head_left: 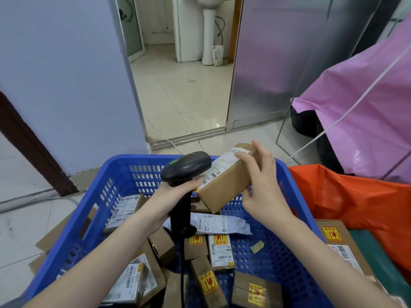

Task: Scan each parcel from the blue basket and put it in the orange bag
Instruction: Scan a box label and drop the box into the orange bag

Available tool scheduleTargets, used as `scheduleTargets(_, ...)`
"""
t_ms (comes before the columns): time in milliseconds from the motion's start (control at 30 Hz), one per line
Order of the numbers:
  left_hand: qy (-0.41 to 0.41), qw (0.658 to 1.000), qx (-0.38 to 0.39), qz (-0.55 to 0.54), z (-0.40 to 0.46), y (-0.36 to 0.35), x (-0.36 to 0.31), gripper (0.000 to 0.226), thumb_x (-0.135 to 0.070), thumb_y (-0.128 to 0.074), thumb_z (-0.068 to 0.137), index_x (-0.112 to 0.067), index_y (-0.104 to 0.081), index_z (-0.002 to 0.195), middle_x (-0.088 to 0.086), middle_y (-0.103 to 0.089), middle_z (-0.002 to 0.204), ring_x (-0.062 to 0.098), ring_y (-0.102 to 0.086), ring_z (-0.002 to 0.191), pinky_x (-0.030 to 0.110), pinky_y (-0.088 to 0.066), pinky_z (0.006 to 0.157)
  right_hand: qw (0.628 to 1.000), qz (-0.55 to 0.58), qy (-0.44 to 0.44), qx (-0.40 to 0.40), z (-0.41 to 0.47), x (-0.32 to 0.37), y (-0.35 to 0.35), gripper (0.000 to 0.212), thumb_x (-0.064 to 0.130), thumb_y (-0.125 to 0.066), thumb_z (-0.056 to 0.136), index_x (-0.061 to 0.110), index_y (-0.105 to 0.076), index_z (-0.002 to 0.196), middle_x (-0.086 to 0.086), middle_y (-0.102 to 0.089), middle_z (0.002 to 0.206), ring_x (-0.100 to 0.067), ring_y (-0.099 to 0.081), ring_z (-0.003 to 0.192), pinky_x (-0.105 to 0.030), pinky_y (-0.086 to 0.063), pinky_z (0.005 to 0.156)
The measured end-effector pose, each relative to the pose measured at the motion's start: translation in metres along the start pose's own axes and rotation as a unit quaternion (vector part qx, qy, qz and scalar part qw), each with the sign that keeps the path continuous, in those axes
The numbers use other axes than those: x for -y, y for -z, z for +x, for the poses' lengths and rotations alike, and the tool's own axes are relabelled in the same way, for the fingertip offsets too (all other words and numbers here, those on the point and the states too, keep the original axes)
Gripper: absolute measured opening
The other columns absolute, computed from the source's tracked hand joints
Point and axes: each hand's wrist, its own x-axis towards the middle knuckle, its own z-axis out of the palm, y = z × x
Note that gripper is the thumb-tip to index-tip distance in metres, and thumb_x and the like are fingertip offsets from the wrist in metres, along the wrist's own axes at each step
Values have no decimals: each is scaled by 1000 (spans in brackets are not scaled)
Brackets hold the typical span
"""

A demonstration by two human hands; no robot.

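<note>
Left hand [175, 196] grips a black handheld barcode scanner [185, 172], right hand [262, 185] holds a small brown cardboard parcel [226, 185] above the blue plastic basket [124, 170]; scanner looks like it touches the label. Crumpled orange bag [355, 196] sits right.

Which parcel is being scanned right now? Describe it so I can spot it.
Find the blue basket. Above its far rim, the right hand holds a brown cardboard box tilted in the air, its white label facing the black scanner. It is the only parcel lifted clear of the basket.
</note>
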Motion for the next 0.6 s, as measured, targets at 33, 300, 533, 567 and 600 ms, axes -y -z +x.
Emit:
scheduleTargets(33, -3, 1000, -1, -6, 1, 0, 1, 21, -29, -71, 81, -31, -63, 100, -10, -73, 88, 11, -66, 92, 36, -55, 87, 999, 27, -18, -4, 2, 0, -1, 87, -16, -59, 72, 31, -33, 140, 16, 0, 151, -17, -11, 142, -26, -35, 100)
scheduleTargets(300, -24, 998, -23, -51, 8, 1, 8, 29, -24, -72, 79, -23, -64, 107, -7, -74, 84, 9, -68, 80, 26, -57, 66, 941, 249, -226, -34, 13, -2, -5, 103, 5, -70, 83, 28, 3, 152, 2, -23, 155, -12, -35, 135, -24, -44, 93)
scheduleTargets(533, -53, 995, -26, -79, 6, -5, 11, 33, -25, -73, 76, -27, -62, 108, -6, -73, 92, 2, -70, 75, 23, -57, 64, 876, 398, -274, 0, 11, 5, -7, 37, 2, -51, 92, 30, -56, 115, 1, -69, 106, -16, -67, 99, -39, -54, 91)
scheduleTargets(567, -53, 995, -26, -84, 6, -6, 10, 32, -24, -72, 77, -27, -62, 107, -8, -74, 90, 1, -70, 75, 23, -58, 65, 850, 444, -284, 1, 11, 5, -7, 38, 3, -47, 93, 29, -56, 119, 2, -70, 101, -17, -68, 96, -38, -55, 90)
scheduleTargets(600, -53, 995, -25, -86, 5, -7, 10, 29, -23, -72, 79, -28, -62, 106, -9, -74, 87, 2, -70, 75, 24, -58, 67, 819, 493, -293, 9, 12, 5, -6, 40, 5, -44, 95, 28, -54, 126, 2, -69, 99, -17, -68, 94, -39, -55, 88)
